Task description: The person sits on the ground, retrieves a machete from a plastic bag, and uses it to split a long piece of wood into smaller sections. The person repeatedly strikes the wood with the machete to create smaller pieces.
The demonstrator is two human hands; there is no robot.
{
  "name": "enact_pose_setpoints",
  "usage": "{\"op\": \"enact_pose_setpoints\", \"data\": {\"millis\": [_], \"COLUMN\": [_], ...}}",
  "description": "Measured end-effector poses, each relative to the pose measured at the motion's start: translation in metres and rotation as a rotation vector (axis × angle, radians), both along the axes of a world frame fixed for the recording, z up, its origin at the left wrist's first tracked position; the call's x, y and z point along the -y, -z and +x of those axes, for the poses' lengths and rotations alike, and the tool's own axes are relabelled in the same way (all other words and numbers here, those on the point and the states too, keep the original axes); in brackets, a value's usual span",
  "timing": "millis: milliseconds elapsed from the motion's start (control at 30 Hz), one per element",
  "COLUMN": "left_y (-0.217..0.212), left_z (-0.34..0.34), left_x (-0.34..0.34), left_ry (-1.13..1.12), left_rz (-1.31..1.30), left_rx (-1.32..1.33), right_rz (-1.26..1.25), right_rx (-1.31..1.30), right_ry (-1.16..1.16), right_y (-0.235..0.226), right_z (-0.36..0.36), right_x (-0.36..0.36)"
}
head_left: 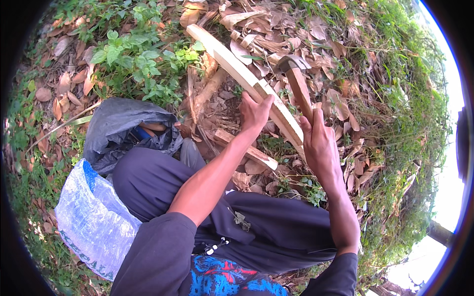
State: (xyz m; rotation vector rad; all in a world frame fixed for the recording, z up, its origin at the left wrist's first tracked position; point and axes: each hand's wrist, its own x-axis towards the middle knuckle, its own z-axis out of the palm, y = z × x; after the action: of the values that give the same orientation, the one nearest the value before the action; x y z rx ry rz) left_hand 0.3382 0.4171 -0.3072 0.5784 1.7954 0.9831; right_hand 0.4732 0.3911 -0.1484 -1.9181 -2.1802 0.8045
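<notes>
A long pale wooden strip (222,55) slants from the upper middle down toward my right hand. A second wooden piece (285,118) overlaps its lower end, with a notch or joint near where they meet. My left hand (255,113) is closed around the wood just by this overlap. In my right hand (320,140) is the wooden handle of a hammer (299,89), its metal head up and to the right of the joint, apart from the wood. The lower end of the wood passes behind my right hand.
Below my left hand a short wooden block (247,149) lies on dry leaves. A black plastic bag (111,118) with tool handles inside stands by my knee. A clear plastic sack (96,217) lies at left. Leafy plants (143,64) and grass surround the spot.
</notes>
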Motion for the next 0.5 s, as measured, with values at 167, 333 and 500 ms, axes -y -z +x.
{"op": "enact_pose_setpoints", "data": {"millis": [167, 333, 500], "left_y": [0.008, -0.001, 0.002], "left_z": [0.005, -0.001, -0.002], "left_x": [0.0, -0.001, 0.0], "left_ry": [-0.056, 0.119, 0.075], "left_rz": [-0.003, -0.029, -0.024], "left_rx": [-0.1, 0.006, -0.045], "right_rz": [0.0, -0.034, -0.019], "right_rx": [-0.011, 0.01, -0.03], "right_ry": [-0.015, -0.039, 0.048], "right_y": [-0.002, 0.009, -0.02], "right_z": [-0.004, 0.001, -0.001], "right_x": [0.003, -0.002, -0.004]}}
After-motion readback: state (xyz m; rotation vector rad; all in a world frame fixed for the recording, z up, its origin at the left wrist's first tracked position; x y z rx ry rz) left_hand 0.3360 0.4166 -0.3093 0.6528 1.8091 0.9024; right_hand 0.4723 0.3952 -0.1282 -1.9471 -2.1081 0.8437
